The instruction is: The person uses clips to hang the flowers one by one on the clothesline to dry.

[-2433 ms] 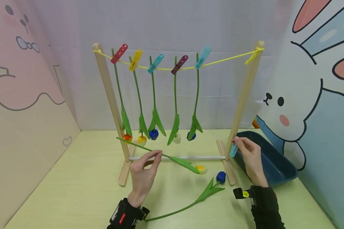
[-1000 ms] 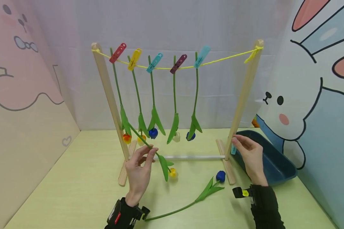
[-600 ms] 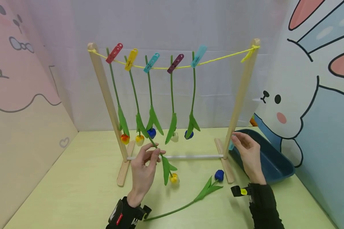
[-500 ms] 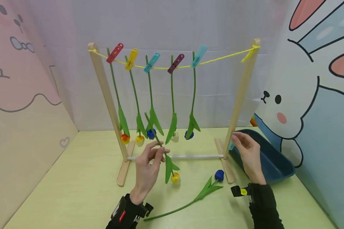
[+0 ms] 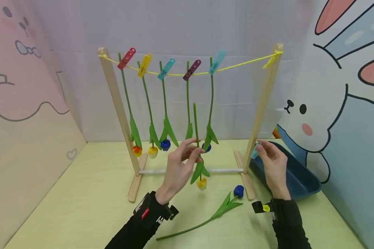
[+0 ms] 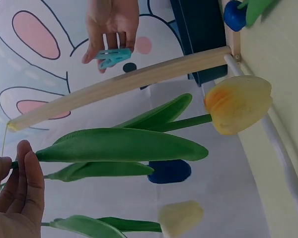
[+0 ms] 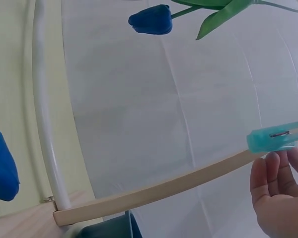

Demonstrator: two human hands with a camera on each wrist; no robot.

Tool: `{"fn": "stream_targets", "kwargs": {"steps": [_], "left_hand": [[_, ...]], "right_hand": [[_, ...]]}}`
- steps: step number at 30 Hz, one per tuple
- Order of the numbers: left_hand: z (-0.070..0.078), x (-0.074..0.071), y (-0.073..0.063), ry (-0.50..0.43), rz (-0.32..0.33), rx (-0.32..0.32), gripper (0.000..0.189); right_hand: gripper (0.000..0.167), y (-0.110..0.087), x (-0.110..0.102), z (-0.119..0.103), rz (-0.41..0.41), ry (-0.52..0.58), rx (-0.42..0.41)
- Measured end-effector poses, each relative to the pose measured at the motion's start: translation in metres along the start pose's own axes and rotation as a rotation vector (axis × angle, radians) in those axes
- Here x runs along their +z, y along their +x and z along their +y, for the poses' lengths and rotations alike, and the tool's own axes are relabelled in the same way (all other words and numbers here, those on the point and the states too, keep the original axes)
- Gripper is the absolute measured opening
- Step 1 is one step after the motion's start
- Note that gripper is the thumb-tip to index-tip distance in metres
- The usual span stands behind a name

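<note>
My left hand (image 5: 181, 167) pinches the green stem of a yellow-and-white tulip (image 5: 201, 183), which hangs bloom down in front of the rack. In the left wrist view that tulip's bloom (image 6: 240, 105) and leaves fill the middle. At the right post, my right hand (image 5: 275, 169) holds a light blue clothespin (image 5: 254, 151) between thumb and fingers. The right wrist view shows the clothespin (image 7: 275, 137) close up. Several tulips hang bloom down from a yellow string (image 5: 237, 65), each under a coloured clothespin. A white tulip among them is mostly hidden behind my left hand.
A blue tulip (image 5: 238, 191) lies on the table, its stem toward the front. Behind my right hand stands a dark blue basin (image 5: 302, 180). The wooden rack's right post (image 5: 263, 103) rises between the hands, and a white bar (image 5: 152, 171) joins the feet.
My left hand has moved right and up with the yellow-and-white tulip, whose stem has swung from slanting to nearly upright. My right hand has raised and tilted the clothespin slightly.
</note>
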State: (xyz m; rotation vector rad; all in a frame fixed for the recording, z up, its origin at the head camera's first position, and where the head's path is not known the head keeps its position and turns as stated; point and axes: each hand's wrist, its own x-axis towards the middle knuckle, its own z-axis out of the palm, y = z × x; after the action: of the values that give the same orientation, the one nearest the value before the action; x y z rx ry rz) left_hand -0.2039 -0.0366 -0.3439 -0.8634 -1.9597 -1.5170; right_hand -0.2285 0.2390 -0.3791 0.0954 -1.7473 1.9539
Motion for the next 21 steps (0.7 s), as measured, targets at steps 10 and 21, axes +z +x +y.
{"fn": "stream_targets", "kwargs": {"steps": [10,21], "left_hand": [[0.010,0.015,0.028,-0.033,-0.076,-0.039,0.024],[0.012,0.025,0.055,0.003,-0.112,-0.051,0.020]], "right_hand": [[0.028,0.010,-0.002,-0.017,-0.001,-0.025,-0.018],[0.019,0.021,-0.003,-0.029,-0.029,0.022,-0.196]]}}
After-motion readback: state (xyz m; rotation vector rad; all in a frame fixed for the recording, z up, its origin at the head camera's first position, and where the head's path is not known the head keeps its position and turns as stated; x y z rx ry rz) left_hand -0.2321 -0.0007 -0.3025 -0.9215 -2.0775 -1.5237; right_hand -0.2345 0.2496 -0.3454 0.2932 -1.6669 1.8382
